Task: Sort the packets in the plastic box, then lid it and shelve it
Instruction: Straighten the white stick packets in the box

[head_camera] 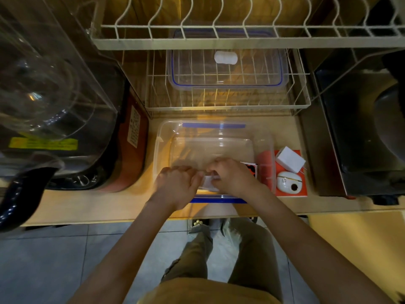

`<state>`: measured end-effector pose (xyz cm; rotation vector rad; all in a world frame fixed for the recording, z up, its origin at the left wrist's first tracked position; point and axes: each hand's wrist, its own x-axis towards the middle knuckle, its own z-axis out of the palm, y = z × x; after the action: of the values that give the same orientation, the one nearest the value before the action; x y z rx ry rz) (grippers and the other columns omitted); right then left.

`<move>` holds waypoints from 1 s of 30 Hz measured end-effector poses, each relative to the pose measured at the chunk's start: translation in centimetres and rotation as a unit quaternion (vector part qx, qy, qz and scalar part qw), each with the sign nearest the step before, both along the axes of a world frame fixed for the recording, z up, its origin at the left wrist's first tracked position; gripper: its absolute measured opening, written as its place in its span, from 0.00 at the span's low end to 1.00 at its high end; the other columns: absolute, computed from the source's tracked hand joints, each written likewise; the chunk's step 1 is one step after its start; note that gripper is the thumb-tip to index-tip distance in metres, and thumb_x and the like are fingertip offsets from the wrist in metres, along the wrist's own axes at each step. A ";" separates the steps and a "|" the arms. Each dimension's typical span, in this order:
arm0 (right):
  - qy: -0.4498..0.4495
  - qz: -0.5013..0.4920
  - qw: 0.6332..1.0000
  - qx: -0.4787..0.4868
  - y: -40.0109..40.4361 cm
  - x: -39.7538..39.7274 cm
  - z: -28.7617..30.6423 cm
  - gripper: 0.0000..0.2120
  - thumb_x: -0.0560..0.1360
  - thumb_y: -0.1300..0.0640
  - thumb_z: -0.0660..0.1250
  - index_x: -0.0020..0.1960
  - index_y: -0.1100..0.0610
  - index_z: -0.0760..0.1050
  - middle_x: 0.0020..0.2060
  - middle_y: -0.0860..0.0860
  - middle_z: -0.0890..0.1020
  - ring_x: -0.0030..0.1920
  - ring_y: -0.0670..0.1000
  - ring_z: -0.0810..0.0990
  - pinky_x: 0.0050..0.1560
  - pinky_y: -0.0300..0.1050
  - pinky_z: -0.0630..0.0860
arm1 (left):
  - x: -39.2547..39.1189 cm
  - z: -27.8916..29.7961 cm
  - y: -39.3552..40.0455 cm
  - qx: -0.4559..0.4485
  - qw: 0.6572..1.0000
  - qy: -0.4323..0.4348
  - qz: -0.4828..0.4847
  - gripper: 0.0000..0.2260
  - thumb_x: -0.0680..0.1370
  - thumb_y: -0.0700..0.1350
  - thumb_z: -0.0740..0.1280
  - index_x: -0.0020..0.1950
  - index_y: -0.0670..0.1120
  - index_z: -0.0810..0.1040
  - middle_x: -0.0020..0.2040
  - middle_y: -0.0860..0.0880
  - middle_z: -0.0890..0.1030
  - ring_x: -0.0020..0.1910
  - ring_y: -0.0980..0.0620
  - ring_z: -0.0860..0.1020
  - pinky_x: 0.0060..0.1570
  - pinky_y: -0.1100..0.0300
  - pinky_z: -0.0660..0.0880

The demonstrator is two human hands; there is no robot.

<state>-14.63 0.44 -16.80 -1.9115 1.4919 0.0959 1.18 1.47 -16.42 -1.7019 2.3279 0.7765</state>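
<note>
Both hands work inside the clear plastic box [163, 137] at its near wall. Left hand [178, 185] and right hand [232, 177] are curled, fingers closed together on 1 pale packet [209, 181] held between them, knuckles up. Just right of the right hand, a red-and-black packet [249, 168] stands against the box's right end. Beyond the grip, the clear blue-sealed lid [228, 70] lies in the wire rack [300, 88]. Right of the box, outside it, a white cube [290, 162] and a white oval case [289, 184] rest on a red card [303, 193]. The box sits on a wooden counter [87, 205].
</note>
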 end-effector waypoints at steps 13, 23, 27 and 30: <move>0.010 -0.005 1.000 -0.006 -0.7 -0.1 -0.3 0.09 0.72 0.60 0.65 0.52 0.57 0.78 0.52 0.56 0.79 0.54 0.56 0.76 0.49 0.44 0.69 | -0.5 0.8 0.2 -0.010 0.999 -0.036 0.032 0.20 0.80 0.53 0.49 0.54 0.48 0.79 0.50 0.45 0.81 0.47 0.46 0.78 0.42 0.58 0.65; -0.032 -0.079 0.996 0.016 -0.9 -0.1 -0.6 0.12 0.75 0.64 0.59 0.55 0.60 0.78 0.56 0.58 0.80 0.57 0.57 0.77 0.60 0.49 0.73 | -0.5 1.2 0.2 0.001 0.999 -0.012 0.043 0.17 0.81 0.52 0.50 0.62 0.50 0.74 0.62 0.47 0.77 0.58 0.47 0.75 0.53 0.55 0.71; -0.008 -0.040 0.997 0.064 -0.7 0.2 -0.9 0.13 0.74 0.66 0.59 0.56 0.60 0.76 0.57 0.59 0.78 0.58 0.58 0.76 0.57 0.47 0.71 | -0.4 1.0 0.2 -0.002 0.999 -0.012 0.033 0.18 0.80 0.52 0.51 0.61 0.50 0.75 0.62 0.49 0.77 0.59 0.48 0.75 0.55 0.56 0.70; -0.003 -0.034 0.996 0.082 -0.7 0.2 -0.9 0.14 0.73 0.66 0.60 0.57 0.60 0.76 0.57 0.58 0.78 0.57 0.58 0.76 0.56 0.48 0.71 | -0.4 0.8 0.1 0.003 0.999 -0.017 0.032 0.19 0.80 0.53 0.50 0.61 0.49 0.76 0.62 0.48 0.78 0.59 0.48 0.75 0.55 0.56 0.71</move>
<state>-14.45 -0.22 -17.68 -1.7270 1.4956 0.1754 0.80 1.60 -15.60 -1.7814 2.2572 0.7571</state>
